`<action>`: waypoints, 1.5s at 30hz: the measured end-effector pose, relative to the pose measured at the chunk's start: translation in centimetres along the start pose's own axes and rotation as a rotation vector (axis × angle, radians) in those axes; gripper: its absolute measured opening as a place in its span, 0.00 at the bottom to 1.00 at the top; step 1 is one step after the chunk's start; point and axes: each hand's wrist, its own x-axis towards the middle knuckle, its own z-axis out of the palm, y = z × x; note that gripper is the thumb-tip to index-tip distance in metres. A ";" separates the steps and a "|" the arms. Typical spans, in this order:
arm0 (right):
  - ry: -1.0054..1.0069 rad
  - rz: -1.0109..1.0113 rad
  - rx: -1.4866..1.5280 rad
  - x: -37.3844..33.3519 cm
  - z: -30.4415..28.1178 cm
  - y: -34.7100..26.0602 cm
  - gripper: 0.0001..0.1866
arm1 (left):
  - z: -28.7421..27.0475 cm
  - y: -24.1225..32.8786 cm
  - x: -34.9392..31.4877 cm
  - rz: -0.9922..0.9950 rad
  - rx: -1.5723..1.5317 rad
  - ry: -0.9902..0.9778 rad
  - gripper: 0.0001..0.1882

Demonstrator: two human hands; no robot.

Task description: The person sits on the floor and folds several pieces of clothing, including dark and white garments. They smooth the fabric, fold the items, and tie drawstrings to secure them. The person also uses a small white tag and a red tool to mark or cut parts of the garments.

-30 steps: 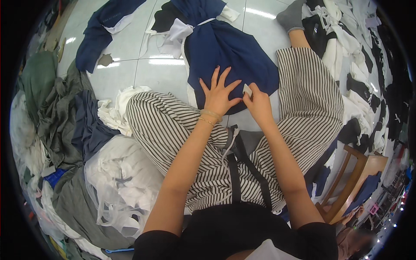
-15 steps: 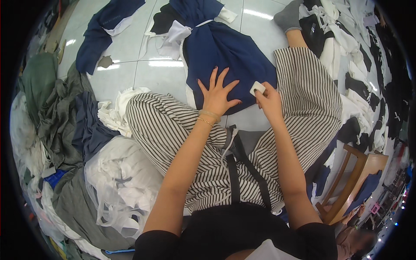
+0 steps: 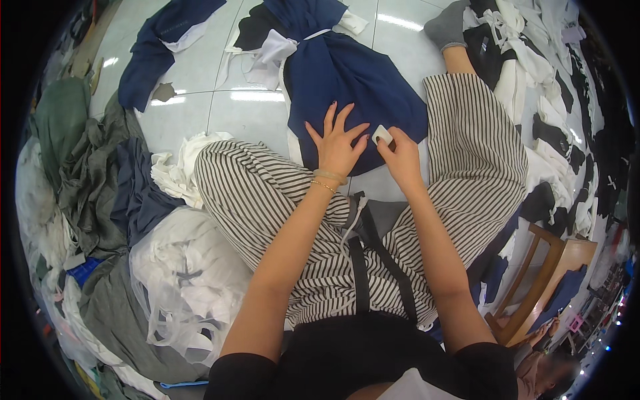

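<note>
A navy blue cloth (image 3: 353, 77) lies spread on the tiled floor between my legs, gathered near its far end by a white strip (image 3: 315, 35). My left hand (image 3: 340, 148) rests flat on its near part, fingers spread. Beside it on the right, my right hand (image 3: 404, 160) pinches a small white squarish piece of tailor's chalk (image 3: 381, 135) against the navy cloth. The chalk is close to my left thumb. A white cloth edge (image 3: 294, 148) shows along the left side of the navy cloth.
White and black cloths (image 3: 272, 55) lie at the far left of the navy piece, near another navy garment (image 3: 150, 57). A clear bag of white fabric (image 3: 190, 267) sits by my left leg. Heaped garments (image 3: 550, 127) line the right, with a wooden stool (image 3: 553, 270) and a person (image 3: 543, 373) nearer.
My right hand has moved left with the chalk, closer to my left hand. My left hand has shifted slightly right, its thumb now pointing more upward. The navy cloth lies nearly as before.
</note>
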 end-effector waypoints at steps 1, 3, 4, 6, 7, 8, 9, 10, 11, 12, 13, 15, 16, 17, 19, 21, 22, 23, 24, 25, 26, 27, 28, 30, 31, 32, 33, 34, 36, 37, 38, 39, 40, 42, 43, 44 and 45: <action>0.009 -0.033 -0.039 -0.1 0.1 0.2 0.11 | 0.0 0.1 0.0 0.005 0.000 0.006 0.13; 0.028 -0.102 -0.113 -0.2 0.5 0.4 0.11 | 0.2 0.1 0.0 0.021 0.005 0.032 0.13; 0.017 -0.103 -0.135 -0.4 0.6 0.5 0.11 | 0.3 0.1 0.0 0.030 0.008 0.050 0.12; -0.007 -0.109 -0.180 -0.8 0.5 0.2 0.11 | 0.3 0.0 0.0 0.037 0.012 0.069 0.12; -0.035 -0.064 -0.171 -0.9 0.2 0.1 0.10 | 0.3 0.0 -0.1 0.035 0.012 0.068 0.12; -0.064 -0.019 -0.162 -0.9 -0.4 -0.4 0.10 | 0.3 -0.1 -0.1 0.031 0.013 0.067 0.12; -0.094 0.025 -0.153 -0.9 -0.8 -0.7 0.10 | 0.3 -0.2 -0.1 0.026 0.017 0.058 0.12; -0.076 0.038 -0.118 -0.7 -0.8 -0.8 0.10 | 0.3 -0.2 -0.1 0.021 0.020 0.049 0.13; -0.052 0.053 -0.085 -0.5 -1.0 -0.8 0.10 | 0.3 -0.2 0.0 0.020 0.022 0.039 0.13; -0.030 0.067 -0.052 -0.3 -1.0 -0.9 0.11 | 0.3 -0.2 0.0 0.019 0.021 0.039 0.13; -0.028 0.049 -0.059 -0.1 -0.9 -0.8 0.11 | 0.4 -0.2 0.0 0.018 0.021 0.039 0.13; -0.023 0.015 -0.072 0.0 -0.3 -0.5 0.11 | 0.4 -0.2 0.0 0.022 0.021 0.038 0.13; -0.031 -0.009 -0.110 -0.1 0.0 -0.1 0.11 | 0.4 -0.1 0.0 0.026 0.020 0.036 0.13; -0.040 -0.035 -0.148 -0.3 0.3 -0.1 0.11 | 0.4 -0.1 0.0 0.029 0.020 0.035 0.13; -0.097 -0.014 -0.173 -0.5 0.2 0.2 0.11 | 0.3 -0.1 0.0 0.030 0.020 0.034 0.13; -0.200 0.068 -0.141 -0.4 -0.9 -0.5 0.11 | 0.3 -0.3 -0.1 0.026 0.028 0.037 0.13; -0.183 0.095 -0.090 -0.3 -1.1 -0.7 0.12 | 0.2 -0.3 -0.2 0.025 0.033 0.038 0.13; -0.163 0.125 -0.043 -0.2 -1.4 -0.9 0.12 | 0.3 -0.3 -0.2 0.027 0.033 0.037 0.13; -0.143 0.155 0.005 -0.2 -1.6 -1.0 0.12 | 0.4 -0.4 -0.2 0.026 0.029 0.042 0.13; -0.120 0.138 0.014 0.0 -1.3 -0.9 0.12 | 0.4 -0.4 -0.3 0.025 0.026 0.047 0.13; -0.093 0.123 0.023 0.3 -0.9 -0.8 0.12 | 0.5 -0.4 -0.2 0.029 0.022 0.051 0.13; -0.065 0.107 0.033 0.4 -0.6 -0.6 0.13 | 0.5 -0.3 -0.1 0.033 0.022 0.049 0.13; -0.065 0.067 -0.022 0.3 -0.3 -0.1 0.13 | 0.5 -0.1 -0.1 0.037 0.023 0.047 0.13; -0.069 -0.016 -0.129 0.2 0.4 0.2 0.13 | 0.5 -0.1 0.0 0.040 0.027 0.041 0.14; -0.141 0.028 -0.171 0.0 0.0 0.5 0.12 | 0.4 -0.1 0.0 0.042 0.029 0.035 0.14; -0.188 0.064 -0.114 0.0 -0.5 0.2 0.11 | 0.4 -0.3 -0.2 0.034 0.035 0.032 0.14; -0.230 0.103 -0.060 0.0 -1.4 -0.1 0.11 | 0.4 -0.4 -0.2 0.037 0.044 0.034 0.14; -0.273 0.142 -0.005 0.0 -2.2 0.0 0.10 | 0.3 -0.5 -0.3 0.041 0.053 0.036 0.14; -0.207 0.277 0.243 0.0 -3.8 0.7 0.08 | 0.1 -0.4 -0.3 0.055 0.072 0.051 0.13; -0.178 0.356 0.380 0.3 -4.8 0.5 0.08 | -0.1 -0.4 -0.4 0.059 0.084 0.062 0.13; -0.137 0.438 0.517 0.3 -5.6 0.5 0.08 | -0.4 0.0 -0.3 0.072 0.091 0.069 0.12; -0.049 0.434 0.592 0.5 -5.8 0.8 0.07 | -0.8 0.3 -0.4 0.097 0.096 0.111 0.13; 0.040 0.429 0.665 0.7 -6.0 1.1 0.07 | -1.2 0.5 -0.5 0.122 0.100 0.153 0.13; 0.109 0.472 0.743 1.0 -6.4 1.4 0.07 | -1.9 0.7 -0.9 0.179 0.099 0.168 0.14; 0.136 0.493 0.767 1.2 -6.5 1.6 0.07 | -2.1 0.7 -1.0 0.213 0.090 0.139 0.15; 0.160 0.513 0.791 1.2 -6.4 1.7 0.07 | -2.2 0.7 -1.2 0.245 0.083 0.111 0.16; 0.165 0.514 0.804 1.3 -6.4 1.8 0.07 | -2.2 0.8 -1.1 0.287 0.122 0.111 0.16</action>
